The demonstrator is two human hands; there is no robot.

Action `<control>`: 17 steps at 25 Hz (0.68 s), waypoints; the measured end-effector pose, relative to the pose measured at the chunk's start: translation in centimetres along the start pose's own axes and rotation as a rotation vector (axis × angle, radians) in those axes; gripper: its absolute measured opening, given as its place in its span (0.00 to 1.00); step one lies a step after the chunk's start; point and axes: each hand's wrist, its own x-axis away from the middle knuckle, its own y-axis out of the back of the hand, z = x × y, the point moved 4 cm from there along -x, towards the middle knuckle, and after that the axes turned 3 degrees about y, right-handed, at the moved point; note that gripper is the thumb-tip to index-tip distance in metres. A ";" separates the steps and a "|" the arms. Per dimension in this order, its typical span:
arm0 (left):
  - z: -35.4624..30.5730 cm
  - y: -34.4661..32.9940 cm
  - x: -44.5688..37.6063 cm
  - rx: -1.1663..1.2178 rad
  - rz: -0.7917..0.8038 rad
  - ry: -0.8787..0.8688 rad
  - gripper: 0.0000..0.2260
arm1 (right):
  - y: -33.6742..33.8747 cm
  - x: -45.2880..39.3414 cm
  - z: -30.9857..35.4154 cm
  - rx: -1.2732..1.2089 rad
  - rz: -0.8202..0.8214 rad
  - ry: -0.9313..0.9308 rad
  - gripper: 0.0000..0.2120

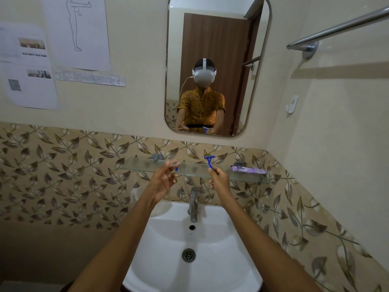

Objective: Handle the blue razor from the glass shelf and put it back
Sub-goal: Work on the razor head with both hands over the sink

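The blue razor (209, 161) is pinched by its handle end in the right hand (219, 179), head up, probably so the blade is kept away from the skin. A small clear piece with a blue tip, likely the blade cap (176, 166), is held between the thumb and the fingertips of the left hand (163, 180), the other fingers loosely spread. Both things are lifted in front of the glass shelf (143, 164), not resting on it. Right of the right hand, a purple packet (248, 170) lies on the shelf. Below the hands a tap (194, 203) and a white sink (210, 245) are seen; above, a mirror (216, 66) is fixed on the cream wall.
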 end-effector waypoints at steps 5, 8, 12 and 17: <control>-0.4 0.5 0.2 0.062 0.004 -0.015 0.17 | 0.6 0.5 -0.4 -0.003 -0.018 0.009 0.09; -0.6 0.8 0.2 0.046 0.015 -0.008 0.16 | 0.6 0.4 -0.8 0.055 -0.008 0.031 0.08; -0.8 1.0 0.4 -0.005 0.004 0.006 0.19 | 0.2 0.5 -0.6 0.099 0.012 0.071 0.08; -0.7 0.7 0.9 -0.025 0.013 0.016 0.19 | -0.3 1.1 -0.1 0.103 0.065 0.101 0.06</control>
